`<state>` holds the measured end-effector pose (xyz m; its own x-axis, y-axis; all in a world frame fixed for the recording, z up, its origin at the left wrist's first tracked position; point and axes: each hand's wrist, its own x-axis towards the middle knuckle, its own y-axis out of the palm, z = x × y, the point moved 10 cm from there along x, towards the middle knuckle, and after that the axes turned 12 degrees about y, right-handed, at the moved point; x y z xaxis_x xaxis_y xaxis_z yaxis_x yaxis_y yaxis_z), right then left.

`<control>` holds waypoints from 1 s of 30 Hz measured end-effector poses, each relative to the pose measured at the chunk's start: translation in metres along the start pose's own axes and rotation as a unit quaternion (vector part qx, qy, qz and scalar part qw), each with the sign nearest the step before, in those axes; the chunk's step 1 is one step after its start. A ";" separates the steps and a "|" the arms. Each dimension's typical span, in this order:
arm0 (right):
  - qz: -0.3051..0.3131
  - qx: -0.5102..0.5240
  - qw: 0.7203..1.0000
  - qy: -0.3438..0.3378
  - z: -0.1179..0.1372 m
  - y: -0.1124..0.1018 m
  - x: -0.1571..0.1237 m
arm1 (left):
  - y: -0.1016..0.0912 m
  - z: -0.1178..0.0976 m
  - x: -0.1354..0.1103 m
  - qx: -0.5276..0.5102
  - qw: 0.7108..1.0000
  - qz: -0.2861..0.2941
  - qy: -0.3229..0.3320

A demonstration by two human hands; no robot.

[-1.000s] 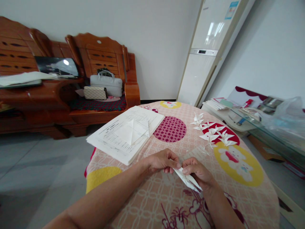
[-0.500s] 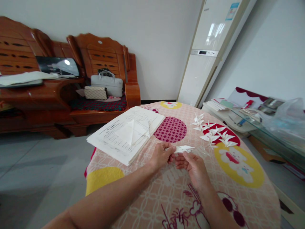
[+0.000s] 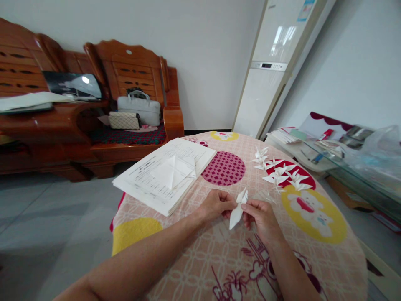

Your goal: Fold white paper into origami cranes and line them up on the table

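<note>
A folded white paper (image 3: pixel 237 215), narrow and pointed at its lower end, is held up between both hands just over the tablecloth. My left hand (image 3: pixel 217 203) pinches its left side with thumb and fingers. From the right, my right hand (image 3: pixel 259 214) grips it, thumb on top near the middle. Some print shows on the paper's upper part. To the right of my hands lie several white paper cranes (image 3: pixel 278 173). On the left is a stack of printed sheets (image 3: pixel 140 184) with a creased white paper square (image 3: pixel 173 171) on top.
The round table wears a patterned tablecloth (image 3: pixel 191 255). Beyond its right edge stands a glass shelf (image 3: pixel 335 161) with papers and a plastic bag (image 3: pixel 382 150). A wooden chair (image 3: pixel 131 67) holding bags is at the back left, and a tall white air conditioner (image 3: pixel 263 92) stands behind.
The folded paper has turned from lying nearly level to standing steeply, its point now down towards me. My right hand has come up and closed on it; the left has kept hold.
</note>
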<state>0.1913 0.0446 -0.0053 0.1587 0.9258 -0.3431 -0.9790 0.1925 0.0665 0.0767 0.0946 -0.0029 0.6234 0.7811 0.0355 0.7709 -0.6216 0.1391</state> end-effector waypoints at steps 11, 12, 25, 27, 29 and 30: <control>-0.030 -0.217 0.975 0.028 -0.014 0.002 0.010 | -0.002 0.024 -0.006 0.162 0.980 0.052 -0.104; -0.039 -0.251 0.967 0.012 -0.011 0.003 0.011 | -0.002 0.024 -0.006 0.196 0.974 0.059 -0.100; -0.094 -0.410 0.899 -0.124 0.014 0.015 0.002 | 0.023 -0.027 -0.007 0.424 0.862 0.116 0.254; -0.070 -0.429 0.889 -0.145 0.016 0.019 0.000 | 0.027 -0.028 -0.009 0.419 0.855 0.156 0.264; -0.042 -0.441 0.883 -0.154 0.016 0.021 -0.002 | 0.031 -0.028 -0.012 0.426 0.839 0.210 0.266; -0.024 -0.440 0.884 -0.155 0.016 0.021 -0.003 | 0.033 -0.029 -0.013 0.430 0.830 0.236 0.267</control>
<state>0.1722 0.0512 0.0119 0.0964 0.9944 -0.0439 -0.6690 0.0321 -0.7426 0.0901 0.0654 0.0298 0.9127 0.2110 0.3498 0.4084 -0.4990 -0.7643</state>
